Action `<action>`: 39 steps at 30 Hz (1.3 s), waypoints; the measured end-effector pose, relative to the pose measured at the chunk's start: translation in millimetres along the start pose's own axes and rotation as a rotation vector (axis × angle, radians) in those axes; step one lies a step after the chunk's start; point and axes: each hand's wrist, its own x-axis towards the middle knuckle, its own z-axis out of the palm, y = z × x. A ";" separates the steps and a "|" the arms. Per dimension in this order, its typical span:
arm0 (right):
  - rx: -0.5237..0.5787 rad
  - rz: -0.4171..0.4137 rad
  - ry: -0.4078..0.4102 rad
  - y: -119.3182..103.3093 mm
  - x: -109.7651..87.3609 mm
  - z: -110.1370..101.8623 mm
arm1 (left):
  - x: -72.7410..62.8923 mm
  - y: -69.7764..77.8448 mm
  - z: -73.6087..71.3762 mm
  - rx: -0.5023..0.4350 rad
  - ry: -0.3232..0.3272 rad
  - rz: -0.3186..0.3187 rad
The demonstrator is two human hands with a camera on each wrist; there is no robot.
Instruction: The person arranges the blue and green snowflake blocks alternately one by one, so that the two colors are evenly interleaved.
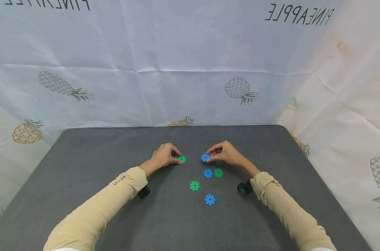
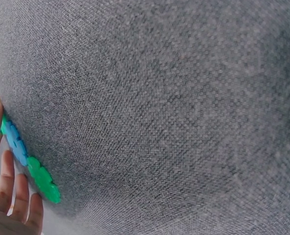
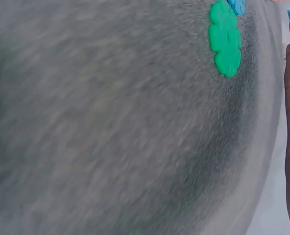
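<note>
In the head view, your left hand (image 1: 164,156) pinches a green disc (image 1: 181,159) and your right hand (image 1: 227,153) a blue disc (image 1: 205,158), a gap between them at the grey table (image 1: 164,223). The left wrist view shows your grip ends a green-blue-green row (image 2: 16,147). In the right wrist view, barely an edge of the blue disc shows; you seem mid-joining, so the next move calls for matching slots.

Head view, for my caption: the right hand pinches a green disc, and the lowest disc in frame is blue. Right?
Not green: the head view shows the right hand pinching a blue disc. The lowest disc in frame is indeed blue.
</note>
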 end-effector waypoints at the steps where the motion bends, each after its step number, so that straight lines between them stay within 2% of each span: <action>1: -0.008 0.004 0.005 -0.3 2.1 0.9 | 0.1 -0.1 0.0 -0.001 0.000 -0.001; 8: -0.038 0.017 0.018 -0.2 15.8 7.7 | 0.3 0.5 1.4 0.005 0.001 -0.008; 13: -0.050 0.058 0.016 0.2 23.5 12.6 | 0.8 2.7 1.9 0.012 0.002 -0.012; 22: -0.053 0.078 -0.007 -3.7 32.2 23.3 | 0.7 6.2 -1.2 -0.001 -0.011 -0.015; 33: -0.164 0.102 -0.021 -11.7 40.3 37.2 | 1.3 6.0 -1.8 0.015 -0.016 -0.039; 39: -0.170 0.133 -0.031 -12.1 41.8 38.9 | 0.3 6.6 -1.9 0.024 -0.015 -0.046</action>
